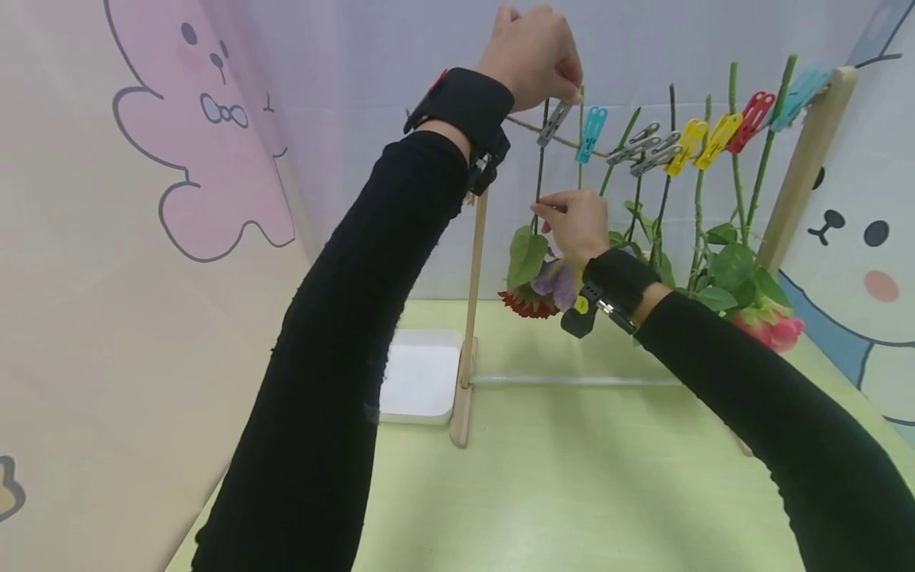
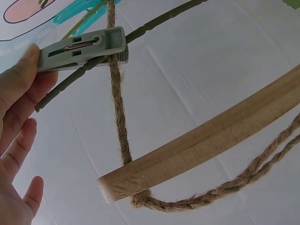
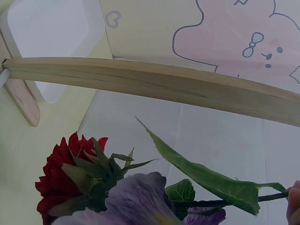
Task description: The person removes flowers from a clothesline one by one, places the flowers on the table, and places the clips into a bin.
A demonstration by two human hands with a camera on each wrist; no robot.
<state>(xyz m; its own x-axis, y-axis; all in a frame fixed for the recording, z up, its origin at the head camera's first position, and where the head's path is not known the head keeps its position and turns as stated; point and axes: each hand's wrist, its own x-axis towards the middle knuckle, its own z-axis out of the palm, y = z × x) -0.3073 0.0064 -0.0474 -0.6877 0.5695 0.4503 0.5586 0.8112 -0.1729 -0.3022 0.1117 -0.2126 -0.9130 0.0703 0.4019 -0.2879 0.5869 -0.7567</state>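
High up at the twine line [image 2: 119, 112], my left hand [image 1: 536, 59] pinches the handle end of a grey clothespin [image 2: 82, 47] between thumb and finger. The clothespin lies across both the twine and a dark flower stem [image 2: 164, 18]. Lower down, my right hand [image 1: 581, 226] pinches that stem just above a green leaf [image 1: 527, 258]. A red flower [image 3: 65, 173] hangs head down below, beside a purple flower [image 3: 136, 197]. In the right wrist view only a fingertip [image 3: 294, 204] shows at the right edge.
Along the line to the right, blue [image 1: 592, 133], grey, yellow [image 1: 718, 141] and red [image 1: 750, 121] clothespins hold several upside-down flowers, one of them pink [image 1: 772, 327]. A wooden post [image 1: 475, 294] stands left of them, near a white tray [image 1: 422, 373]. A pale crossbar [image 1: 572, 380] runs low over the table.
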